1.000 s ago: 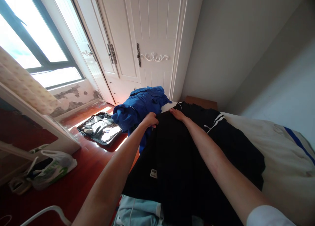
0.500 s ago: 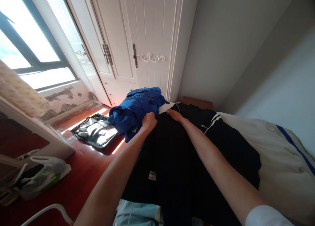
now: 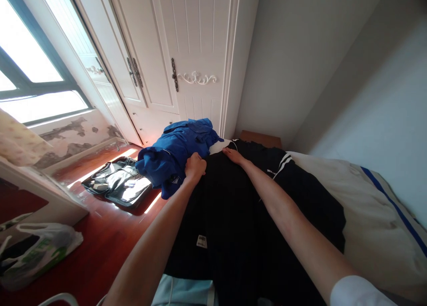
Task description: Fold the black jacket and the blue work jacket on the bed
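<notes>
A large black garment [image 3: 230,217] with a small white label is spread over the bed, its exact kind unclear. My left hand [image 3: 195,167] is closed in a fist on its left upper edge, gripping the cloth. On the garment's far part lies my right hand [image 3: 233,156], flat, fingers stretched out. Just beyond my left hand is a bunched pile of blue clothing [image 3: 180,146]. Black cloth with white stripes and lettering [image 3: 283,163] extends to the right, partly behind my right forearm. Light blue fabric [image 3: 182,290] shows below the black garment.
An open suitcase [image 3: 116,183] with things inside lies on the red wooden floor at left. A plastic bag [image 3: 43,248] stands nearer. Behind the bed rises a white wardrobe [image 3: 196,39]. The beige bed cover [image 3: 370,217] stretches right, toward the wall.
The view has turned slightly, so everything sits a little further left in the picture. My left hand keeps its grip, and my right hand stays flat on the black garment.
</notes>
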The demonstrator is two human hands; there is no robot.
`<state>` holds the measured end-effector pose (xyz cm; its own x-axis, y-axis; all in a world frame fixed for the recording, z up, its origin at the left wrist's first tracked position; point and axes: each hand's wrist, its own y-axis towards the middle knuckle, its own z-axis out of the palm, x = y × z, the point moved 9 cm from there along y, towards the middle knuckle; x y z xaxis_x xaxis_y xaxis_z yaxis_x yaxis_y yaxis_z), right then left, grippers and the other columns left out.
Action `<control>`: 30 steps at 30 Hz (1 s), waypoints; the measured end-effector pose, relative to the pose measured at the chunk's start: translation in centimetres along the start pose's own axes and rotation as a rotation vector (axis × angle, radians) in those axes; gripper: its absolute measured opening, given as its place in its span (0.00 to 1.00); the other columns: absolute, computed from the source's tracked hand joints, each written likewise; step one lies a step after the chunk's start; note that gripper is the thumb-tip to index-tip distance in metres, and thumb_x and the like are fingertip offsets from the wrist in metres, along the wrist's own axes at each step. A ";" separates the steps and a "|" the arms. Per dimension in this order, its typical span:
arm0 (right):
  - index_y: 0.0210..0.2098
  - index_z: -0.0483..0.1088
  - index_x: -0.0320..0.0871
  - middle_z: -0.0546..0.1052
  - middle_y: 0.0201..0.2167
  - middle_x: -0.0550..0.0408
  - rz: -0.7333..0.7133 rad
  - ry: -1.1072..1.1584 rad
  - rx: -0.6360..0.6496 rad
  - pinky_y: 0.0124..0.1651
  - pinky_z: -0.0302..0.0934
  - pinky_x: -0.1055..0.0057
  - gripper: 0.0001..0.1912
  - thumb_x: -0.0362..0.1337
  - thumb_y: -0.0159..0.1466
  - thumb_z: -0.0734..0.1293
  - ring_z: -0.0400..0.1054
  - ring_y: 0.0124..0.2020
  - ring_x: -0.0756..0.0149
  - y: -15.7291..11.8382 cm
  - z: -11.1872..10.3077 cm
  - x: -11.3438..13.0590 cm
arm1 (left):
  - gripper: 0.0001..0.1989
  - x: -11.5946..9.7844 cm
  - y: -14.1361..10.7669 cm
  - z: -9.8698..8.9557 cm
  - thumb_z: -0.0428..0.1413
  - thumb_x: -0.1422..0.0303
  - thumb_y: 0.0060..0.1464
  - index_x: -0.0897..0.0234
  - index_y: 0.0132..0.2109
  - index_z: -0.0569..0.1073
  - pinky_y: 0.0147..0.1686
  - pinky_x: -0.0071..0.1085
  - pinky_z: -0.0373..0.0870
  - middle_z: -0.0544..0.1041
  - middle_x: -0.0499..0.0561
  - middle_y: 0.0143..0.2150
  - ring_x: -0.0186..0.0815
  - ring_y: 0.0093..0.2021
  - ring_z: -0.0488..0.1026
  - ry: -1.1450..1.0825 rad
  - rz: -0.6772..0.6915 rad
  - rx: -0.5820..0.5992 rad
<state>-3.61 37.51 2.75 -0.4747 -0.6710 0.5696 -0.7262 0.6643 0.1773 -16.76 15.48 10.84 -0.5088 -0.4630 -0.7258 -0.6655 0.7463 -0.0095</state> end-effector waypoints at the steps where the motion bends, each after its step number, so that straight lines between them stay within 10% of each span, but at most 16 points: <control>1: 0.57 0.71 0.44 0.75 0.57 0.49 0.004 0.004 -0.015 0.62 0.59 0.60 0.28 0.51 0.74 0.49 0.68 0.59 0.58 0.1 -0.2 -0.1 | 0.12 -0.2 -0.1 0.1 0.48 0.68 0.59 0.65 0.43 0.75 0.38 0.35 0.71 0.79 0.54 0.29 0.37 0.21 0.76 0.006 0.001 0.015; 5: 0.60 0.68 0.40 0.72 0.60 0.47 0.017 -0.025 -0.096 0.63 0.57 0.61 0.29 0.47 0.75 0.47 0.65 0.62 0.58 0.8 -1.6 -0.4 | 0.25 -1.0 -0.3 0.5 0.54 0.52 0.58 0.68 0.52 0.72 0.44 0.41 0.71 0.80 0.64 0.43 0.50 0.38 0.80 0.155 0.025 0.066; 9: 0.63 0.66 0.39 0.67 0.64 0.45 -0.003 -0.114 -0.099 0.68 0.50 0.62 0.23 0.39 0.72 0.56 0.59 0.66 0.59 1.7 -2.2 -0.5 | 0.21 -1.1 0.1 1.2 0.59 0.58 0.55 0.68 0.50 0.75 0.45 0.40 0.70 0.78 0.68 0.52 0.57 0.53 0.75 0.329 0.065 0.106; 24: 0.57 0.71 0.40 0.69 0.62 0.42 -0.100 -0.297 0.000 0.69 0.44 0.50 0.20 0.39 0.73 0.55 0.57 0.67 0.55 4.0 -1.7 -0.6 | 0.21 -0.8 0.9 0.4 0.48 0.57 0.63 0.70 0.43 0.78 0.37 0.35 0.70 0.77 0.59 0.23 0.46 0.32 0.80 0.299 -0.003 0.261; 30: 0.61 0.68 0.43 0.65 0.65 0.46 -0.148 -0.289 -0.008 0.72 0.35 0.50 0.23 0.44 0.74 0.54 0.51 0.70 0.57 3.1 -1.8 -0.5 | 0.17 1.1 -3.8 -3.0 0.52 0.55 0.60 0.61 0.47 0.74 0.40 0.34 0.69 0.81 0.54 0.35 0.44 0.39 0.80 0.084 0.030 -0.044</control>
<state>-4.74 40.43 4.45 -0.4864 -0.8258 0.2855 -0.7948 0.5539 0.2480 -16.42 10.69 12.12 -0.5716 -0.4811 -0.6647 -0.6721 0.7392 0.0429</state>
